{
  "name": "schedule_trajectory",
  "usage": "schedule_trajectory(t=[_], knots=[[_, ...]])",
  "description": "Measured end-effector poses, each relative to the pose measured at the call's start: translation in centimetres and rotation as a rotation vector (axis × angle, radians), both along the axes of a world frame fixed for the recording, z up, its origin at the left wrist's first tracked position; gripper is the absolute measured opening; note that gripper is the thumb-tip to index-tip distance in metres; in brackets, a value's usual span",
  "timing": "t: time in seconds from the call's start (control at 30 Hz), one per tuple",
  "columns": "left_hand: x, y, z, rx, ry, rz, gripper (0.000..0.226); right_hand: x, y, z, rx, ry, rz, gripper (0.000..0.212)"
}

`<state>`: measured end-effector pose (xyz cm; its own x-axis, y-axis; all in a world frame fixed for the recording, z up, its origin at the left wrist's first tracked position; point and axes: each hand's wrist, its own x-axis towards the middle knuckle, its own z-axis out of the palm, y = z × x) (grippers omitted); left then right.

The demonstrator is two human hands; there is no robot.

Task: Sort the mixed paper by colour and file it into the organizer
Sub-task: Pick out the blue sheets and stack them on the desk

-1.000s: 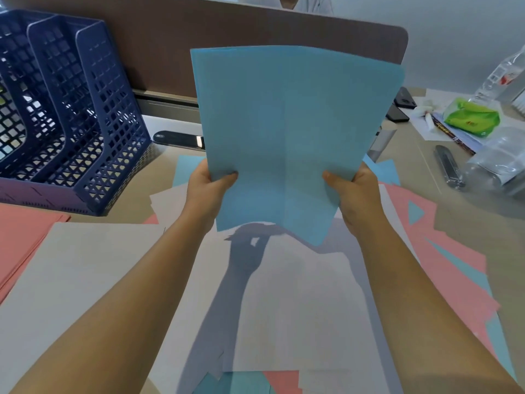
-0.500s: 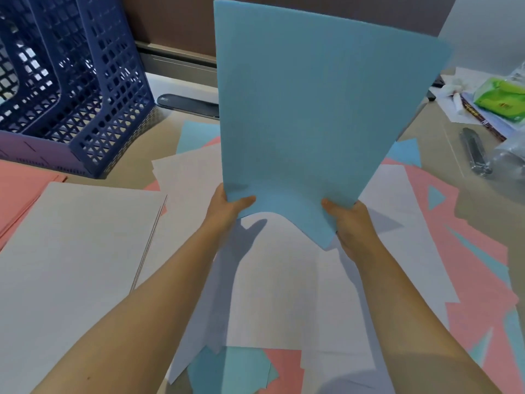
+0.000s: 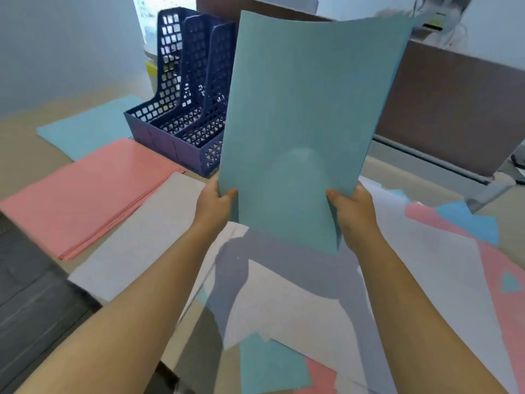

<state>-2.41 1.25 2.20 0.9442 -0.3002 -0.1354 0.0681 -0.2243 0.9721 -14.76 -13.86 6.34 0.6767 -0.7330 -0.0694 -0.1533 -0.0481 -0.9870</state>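
— Three sorted piles lie left on the desk [image 3: 20, 129]: blue pile [image 3: 85, 129], pink pile [image 3: 85, 194], white pile [image 3: 136, 237].

— And the navy organizer [image 3: 184, 109]?

— Behind them, partly hidden by the blue sheets [image 3: 306, 123] that left hand [image 3: 213, 206] and right hand [image 3: 355, 211] pinch upright.

— Changed?

— View has swung left; organizer now stands behind the sheets.

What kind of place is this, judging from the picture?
Most likely an office desk. A blue file organizer stands on the desk, a brown partition panel closes off its far side, and sorted stacks of pink paper and white paper lie beside it.
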Motion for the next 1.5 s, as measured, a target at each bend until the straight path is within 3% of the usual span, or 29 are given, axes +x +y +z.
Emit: schedule_trajectory(t=[0.27,0.5,0.73,1.03,1.17,1.33,1.5], knots=[[7.3,14.4,2.9,0.038,-0.028,0.221,0.015,11.2,10.7,2.5,-0.029,0.007,0.211,0.023],[16.2,27.9,4.0,0.140,-0.042,0.247,0.031,22.6,22.2,2.0,0.034,0.024,0.278,0.024],[23.7,37.1,3.2,0.230,-0.022,0.310,0.032,31.1,30.5,0.4,0.080,0.095,0.340,0.027],[34.7,37.9,0.8,0.382,-0.015,0.315,0.030,41.4,31.5,-2.6,0.140,0.186,0.332,0.027],[40.9,36.4,0.0,0.473,-0.008,0.232,0.022,46.2,30.1,-3.5,0.138,0.235,0.322,0.030],[46.8,34.2,-1.2,0.507,0.019,0.130,0.029,49.9,28.7,-5.6,0.094,0.328,0.283,0.017],[51.5,32.3,-3.2,0.533,0.034,-0.044,0.031,51.6,28.1,-7.9,0.138,0.413,0.149,0.021]])
